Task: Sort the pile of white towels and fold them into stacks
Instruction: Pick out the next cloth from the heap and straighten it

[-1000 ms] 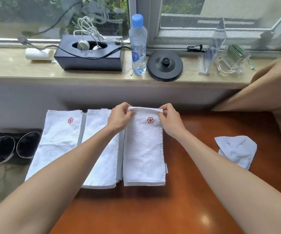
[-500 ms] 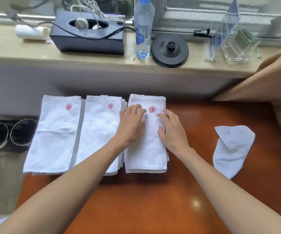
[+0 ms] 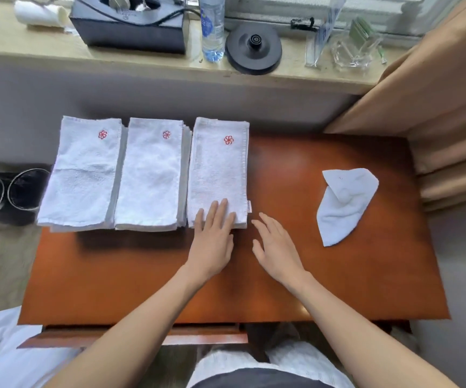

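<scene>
Towels (image 3: pixel 150 175), terry, in three oblong stacks; left hand (image 3: pixel 212 242) flat on one, right hand (image 3: pixel 278 247) slack.

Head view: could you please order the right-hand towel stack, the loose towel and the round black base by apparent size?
1. right-hand towel stack, clearly the largest.
2. loose towel and round black base: these look about alike. The base is farther from the camera, so I would not rank them.

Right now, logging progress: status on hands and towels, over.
Left hand open, fingertips on right stack. Right hand open, off the towels. One crumpled towel unfolded, far right; unobstructed.
</scene>
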The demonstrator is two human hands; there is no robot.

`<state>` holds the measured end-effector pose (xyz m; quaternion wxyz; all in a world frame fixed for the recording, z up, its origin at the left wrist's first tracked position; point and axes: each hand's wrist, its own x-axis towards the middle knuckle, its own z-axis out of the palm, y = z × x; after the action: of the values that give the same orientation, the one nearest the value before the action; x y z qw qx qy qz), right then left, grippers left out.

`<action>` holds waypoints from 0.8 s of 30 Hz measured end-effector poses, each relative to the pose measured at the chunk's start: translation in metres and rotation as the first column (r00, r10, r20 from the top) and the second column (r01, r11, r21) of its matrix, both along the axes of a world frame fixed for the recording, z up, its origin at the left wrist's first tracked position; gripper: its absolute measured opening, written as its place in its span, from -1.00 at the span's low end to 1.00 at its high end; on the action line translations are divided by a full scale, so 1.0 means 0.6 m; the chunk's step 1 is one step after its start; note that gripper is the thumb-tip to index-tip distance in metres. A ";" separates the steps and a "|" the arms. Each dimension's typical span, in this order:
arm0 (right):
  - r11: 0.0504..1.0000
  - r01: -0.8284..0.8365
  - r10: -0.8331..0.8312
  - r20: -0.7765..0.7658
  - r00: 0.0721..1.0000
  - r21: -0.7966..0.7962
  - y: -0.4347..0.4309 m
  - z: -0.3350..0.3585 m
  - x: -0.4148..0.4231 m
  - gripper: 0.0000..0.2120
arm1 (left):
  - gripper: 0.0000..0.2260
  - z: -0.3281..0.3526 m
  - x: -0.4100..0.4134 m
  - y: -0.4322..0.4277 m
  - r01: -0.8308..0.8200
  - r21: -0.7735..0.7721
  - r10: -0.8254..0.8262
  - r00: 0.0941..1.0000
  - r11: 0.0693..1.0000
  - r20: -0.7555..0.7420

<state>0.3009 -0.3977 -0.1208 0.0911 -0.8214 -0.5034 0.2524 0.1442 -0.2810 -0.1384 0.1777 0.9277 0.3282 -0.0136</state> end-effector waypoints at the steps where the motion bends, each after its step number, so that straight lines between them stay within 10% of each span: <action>1: 0.998 0.054 -0.055 -0.017 0.998 -0.018 -0.023 0.000 0.003 -0.49 | -0.51 0.002 0.001 -0.020 0.005 0.002 -0.005 1.000 1.000 0.000; 24: 1.000 0.027 -0.027 -0.062 0.998 -0.004 -0.463 0.018 0.325 -0.48 | -0.65 -0.001 0.308 -0.453 0.011 -0.005 -0.011 0.999 1.000 0.034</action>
<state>0.4960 -0.6753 -0.1103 0.1085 -0.8201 -0.4887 0.2773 0.3290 -0.5529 -0.1392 0.1858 0.9291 0.3197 0.0004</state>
